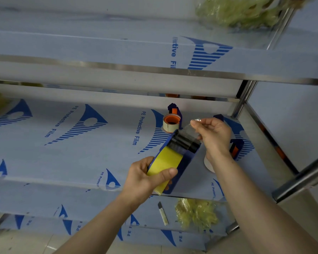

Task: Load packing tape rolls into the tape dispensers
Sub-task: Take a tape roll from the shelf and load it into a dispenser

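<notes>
A blue tape dispenser [186, 161] with a yellowish tape roll [168, 162] seated in it is held above the middle shelf. My left hand [145, 177] grips the dispenser and roll from below, thumb across the roll. My right hand [214, 133] pinches the clear free end of the tape [191, 128], drawn out past the dispenser's black roller [184, 142]. Behind them stands a second blue dispenser [173, 117] with a roll on an orange core. A third blue and orange dispenser [237, 148] sits partly hidden behind my right wrist.
The steel shelf [81, 143] is covered in blue-printed protective film. A white roll edge [208, 165] shows under my right forearm. On the lower shelf lie a utility knife [162, 213] and crumpled yellowish wrap [195, 214]. More wrap [240, 10] sits on the top shelf. Steel posts rise at right.
</notes>
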Action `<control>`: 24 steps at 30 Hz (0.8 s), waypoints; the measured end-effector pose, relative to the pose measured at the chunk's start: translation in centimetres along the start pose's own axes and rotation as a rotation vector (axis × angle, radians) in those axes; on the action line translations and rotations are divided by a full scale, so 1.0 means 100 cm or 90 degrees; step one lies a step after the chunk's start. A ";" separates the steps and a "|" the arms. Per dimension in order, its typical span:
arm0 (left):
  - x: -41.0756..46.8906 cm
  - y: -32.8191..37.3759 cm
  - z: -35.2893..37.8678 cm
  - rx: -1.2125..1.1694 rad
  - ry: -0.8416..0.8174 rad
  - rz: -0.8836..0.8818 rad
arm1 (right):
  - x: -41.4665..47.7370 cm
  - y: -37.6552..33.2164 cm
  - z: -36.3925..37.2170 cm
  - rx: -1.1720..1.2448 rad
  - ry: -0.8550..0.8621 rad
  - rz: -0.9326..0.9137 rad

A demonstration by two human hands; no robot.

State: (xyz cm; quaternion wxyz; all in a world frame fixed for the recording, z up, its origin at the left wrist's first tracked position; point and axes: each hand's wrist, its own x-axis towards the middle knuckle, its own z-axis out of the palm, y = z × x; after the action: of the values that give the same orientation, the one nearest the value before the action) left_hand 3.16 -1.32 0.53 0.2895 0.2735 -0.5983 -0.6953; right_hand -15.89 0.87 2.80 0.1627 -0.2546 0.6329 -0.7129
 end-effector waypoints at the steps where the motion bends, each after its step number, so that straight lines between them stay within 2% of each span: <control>1: 0.000 0.002 0.002 -0.010 0.022 -0.006 | 0.001 0.001 0.000 0.006 0.006 0.015; 9: 0.009 0.010 0.006 -0.001 0.095 -0.002 | 0.008 0.002 0.004 -0.023 0.019 0.046; 17: 0.014 0.011 0.000 0.037 0.000 -0.033 | 0.021 0.007 0.002 -0.051 0.014 0.087; 24: 0.030 -0.001 -0.001 0.020 0.112 -0.059 | 0.027 0.020 0.005 -0.065 0.002 0.147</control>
State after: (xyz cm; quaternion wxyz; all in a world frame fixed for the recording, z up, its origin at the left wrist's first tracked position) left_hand 1.17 -3.52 0.31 0.3044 0.3654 -0.5684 -0.6714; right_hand -18.00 -1.39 1.28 0.2298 -0.1865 0.6936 -0.6567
